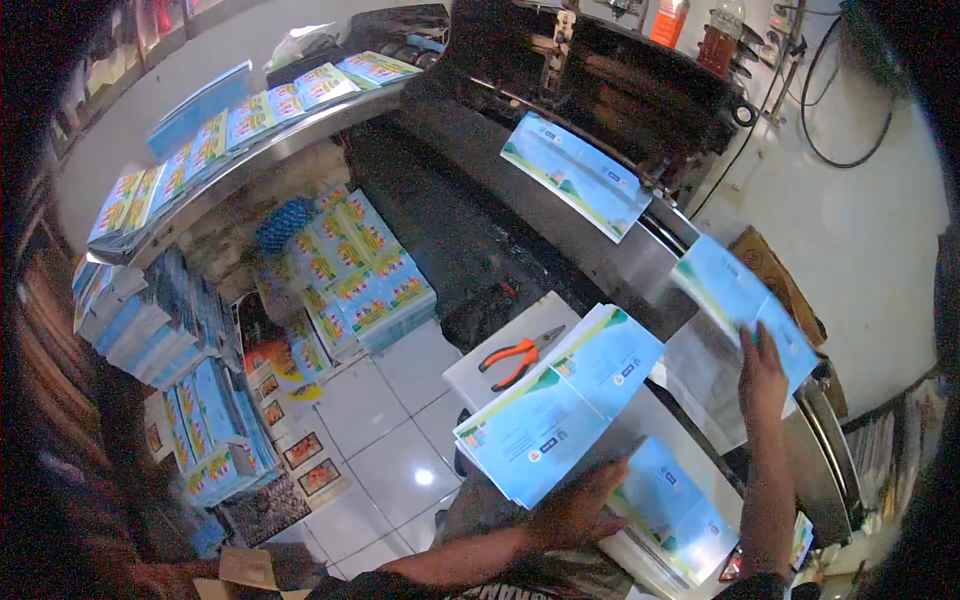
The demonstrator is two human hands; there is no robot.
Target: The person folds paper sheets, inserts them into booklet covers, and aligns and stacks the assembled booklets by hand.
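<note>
My right hand (765, 375) grips the lower edge of a blue printed sheet (735, 288), which lies against the metal edge of the machine on the right. Fingers apart, my left hand (578, 505) is low in the middle, its tips by the left edge of another blue printed sheet (672, 515); blur hides whether they touch. Just above that hand rests a stack of blue printed sheets (555, 410), slightly fanned. Pliers with orange handles (510, 362) lie beside the stack on a white surface. A further printed sheet (580, 175) hangs on the machine higher up.
Printed piles (365, 265) stand on the tiled floor (395, 465), with more stacks (160, 320) at the left. A long ledge (255, 135) carries rows of sheets. The dark machine (600, 85) fills the back. A black cable (805, 120) loops on the right wall.
</note>
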